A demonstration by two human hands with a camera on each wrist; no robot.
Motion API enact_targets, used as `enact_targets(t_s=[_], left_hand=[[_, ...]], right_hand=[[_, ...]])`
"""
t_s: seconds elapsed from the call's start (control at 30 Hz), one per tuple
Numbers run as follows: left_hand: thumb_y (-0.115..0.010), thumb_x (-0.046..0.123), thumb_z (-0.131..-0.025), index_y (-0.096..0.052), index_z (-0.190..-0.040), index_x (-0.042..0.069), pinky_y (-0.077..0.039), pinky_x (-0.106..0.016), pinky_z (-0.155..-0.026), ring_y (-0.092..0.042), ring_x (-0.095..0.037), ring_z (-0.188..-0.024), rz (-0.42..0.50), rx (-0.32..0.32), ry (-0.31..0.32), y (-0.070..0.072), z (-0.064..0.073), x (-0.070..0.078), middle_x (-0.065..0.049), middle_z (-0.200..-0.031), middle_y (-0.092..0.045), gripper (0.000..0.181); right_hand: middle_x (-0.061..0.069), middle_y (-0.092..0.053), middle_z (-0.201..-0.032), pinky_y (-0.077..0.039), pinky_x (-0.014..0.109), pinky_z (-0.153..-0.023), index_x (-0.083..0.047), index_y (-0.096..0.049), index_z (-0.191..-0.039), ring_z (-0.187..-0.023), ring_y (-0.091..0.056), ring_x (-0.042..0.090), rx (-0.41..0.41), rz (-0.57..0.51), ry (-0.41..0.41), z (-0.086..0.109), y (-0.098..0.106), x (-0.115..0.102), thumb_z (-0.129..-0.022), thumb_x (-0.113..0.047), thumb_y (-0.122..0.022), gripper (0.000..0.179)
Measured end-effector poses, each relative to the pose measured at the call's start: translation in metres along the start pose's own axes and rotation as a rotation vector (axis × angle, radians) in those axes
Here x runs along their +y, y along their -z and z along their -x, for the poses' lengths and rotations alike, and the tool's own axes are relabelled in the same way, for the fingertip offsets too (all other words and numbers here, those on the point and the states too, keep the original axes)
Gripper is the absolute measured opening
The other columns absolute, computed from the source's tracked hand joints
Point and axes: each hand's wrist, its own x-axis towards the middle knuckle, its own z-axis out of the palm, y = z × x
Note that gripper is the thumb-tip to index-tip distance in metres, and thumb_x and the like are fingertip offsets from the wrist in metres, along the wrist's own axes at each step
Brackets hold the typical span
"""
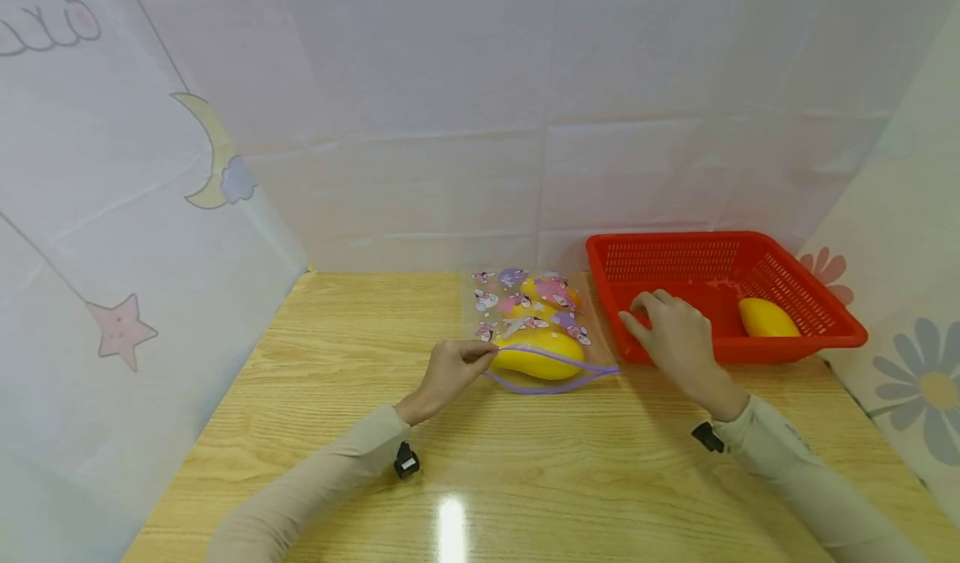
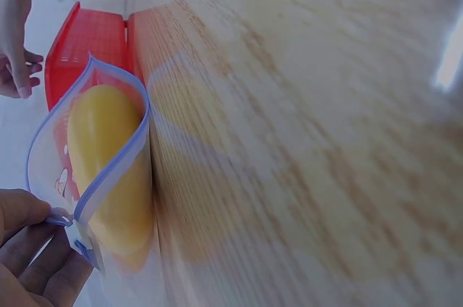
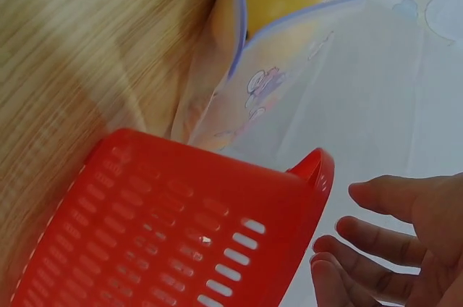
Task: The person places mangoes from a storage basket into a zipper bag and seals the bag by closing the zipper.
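A clear zip bag [image 1: 487, 305] with cartoon prints and a purple zip edge lies on the table, its mouth gaping toward the person. Several yellow mangoes show inside; the nearest mango [image 1: 542, 356] sits just within the opening. My left hand [image 1: 447, 377] pinches the left corner of the bag's mouth between thumb and fingers, by a small clip-like piece [image 2: 78, 233] on the zip. My right hand [image 1: 675, 342] hovers over the near left rim of a red basket [image 1: 667, 267]. Its fingers [image 3: 383, 242] are relaxed and spread, holding nothing.
Inside the basket, toward its right end, lies another yellow mango [image 1: 768, 318]. The basket stands right of the bag at the back of the wooden table [image 1: 360, 313]. A pale printed sheet [image 1: 420, 130] hangs behind and along the sides.
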Motion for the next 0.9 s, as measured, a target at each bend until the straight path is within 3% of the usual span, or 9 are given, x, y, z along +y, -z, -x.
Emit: enact_targets(t_s=[0.2,0.6,0.9], left_hand=[[-0.069,0.003,-0.092,-0.077,-0.103,0.000,-0.058,-0.020,-0.074,-0.073,-0.018,-0.087,0.000,-0.006,0.025,0.000,-0.001,0.000,-0.010,-0.101,-0.074,0.013],[-0.070,0.003,-0.092,-0.077,-0.103,0.000,-0.058,-0.020,-0.074,-0.073,-0.019,-0.087,-0.003,-0.001,0.014,0.000,0.000,-0.001,-0.010,-0.100,-0.075,0.013],[-0.070,0.003,-0.092,-0.077,-0.103,-0.001,-0.058,-0.020,-0.073,-0.073,-0.019,-0.087,-0.001,-0.001,0.001,0.000,0.000,-0.001,-0.011,-0.100,-0.075,0.013]], right_hand=[[0.011,-0.059,-0.071,-0.031,0.026,-0.033,-0.001,-0.068,-0.089,-0.045,-0.037,0.017,-0.019,0.007,-0.022,-0.001,0.003,0.007,-0.085,-0.021,-0.079,0.023],[0.015,-0.061,-0.075,-0.031,0.026,-0.031,0.001,-0.068,-0.092,-0.046,-0.038,0.019,-0.025,0.022,-0.049,-0.002,0.006,0.021,-0.085,-0.018,-0.078,0.023],[0.019,-0.061,-0.080,-0.034,0.029,-0.033,0.003,-0.067,-0.093,-0.047,-0.041,0.020,-0.098,0.021,-0.093,-0.005,0.009,0.033,-0.087,-0.017,-0.076,0.022]])
